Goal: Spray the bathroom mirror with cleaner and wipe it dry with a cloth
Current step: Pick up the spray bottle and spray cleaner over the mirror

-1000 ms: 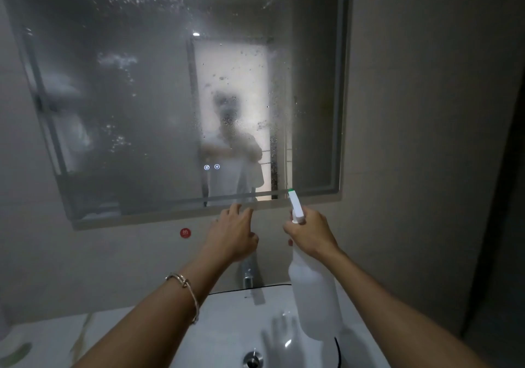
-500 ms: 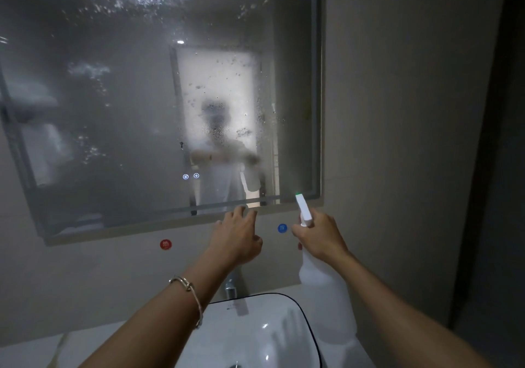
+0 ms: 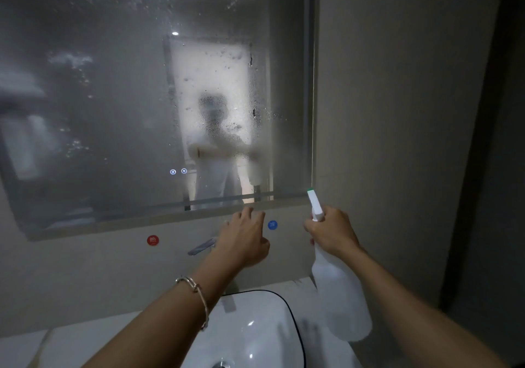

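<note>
Head view, right hand [image 3: 331, 232] gripping spray bottle [image 3: 339, 296], left hand [image 3: 244, 241] apparently empty

Dim, grey light throughout – the brightest patch is a doorway reflected in the mirror [image 3: 136, 98]. Edges bow; the right edge falls dark.

"热" on red wall sticker [image 3: 152, 240]

One mirror [image 3: 113, 98], one spray bottle [image 3: 338, 296], one sink [image 3: 255, 325], two wall stickers [image 3: 152, 240], two hands [image 3: 244, 240]
</note>
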Available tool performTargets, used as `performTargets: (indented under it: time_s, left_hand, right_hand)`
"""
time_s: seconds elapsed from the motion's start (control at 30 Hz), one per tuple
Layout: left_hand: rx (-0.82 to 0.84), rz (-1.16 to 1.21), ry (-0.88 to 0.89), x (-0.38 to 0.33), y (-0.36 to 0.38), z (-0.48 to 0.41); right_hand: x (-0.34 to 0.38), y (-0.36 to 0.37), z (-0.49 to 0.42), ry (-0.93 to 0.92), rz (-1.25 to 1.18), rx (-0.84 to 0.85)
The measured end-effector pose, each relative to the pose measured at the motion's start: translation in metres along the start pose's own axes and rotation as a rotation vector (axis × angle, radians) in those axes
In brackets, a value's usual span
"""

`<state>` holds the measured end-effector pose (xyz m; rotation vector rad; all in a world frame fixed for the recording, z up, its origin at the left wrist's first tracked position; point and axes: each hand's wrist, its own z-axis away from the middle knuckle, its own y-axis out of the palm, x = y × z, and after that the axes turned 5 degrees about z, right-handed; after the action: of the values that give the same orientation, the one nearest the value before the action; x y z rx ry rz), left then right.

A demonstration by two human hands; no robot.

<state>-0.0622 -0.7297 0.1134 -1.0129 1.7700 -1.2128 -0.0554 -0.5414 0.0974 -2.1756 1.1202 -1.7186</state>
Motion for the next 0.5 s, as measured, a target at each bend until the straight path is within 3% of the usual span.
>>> performTargets:
  time_s: [0.5]
  left_hand:
    - [-0.200, -0.100, 0.047, -0.010, -0.057, -0.029]
  right_hand:
    - [0.070, -0.018, -0.039, -0.190, -0.085, -0.096]
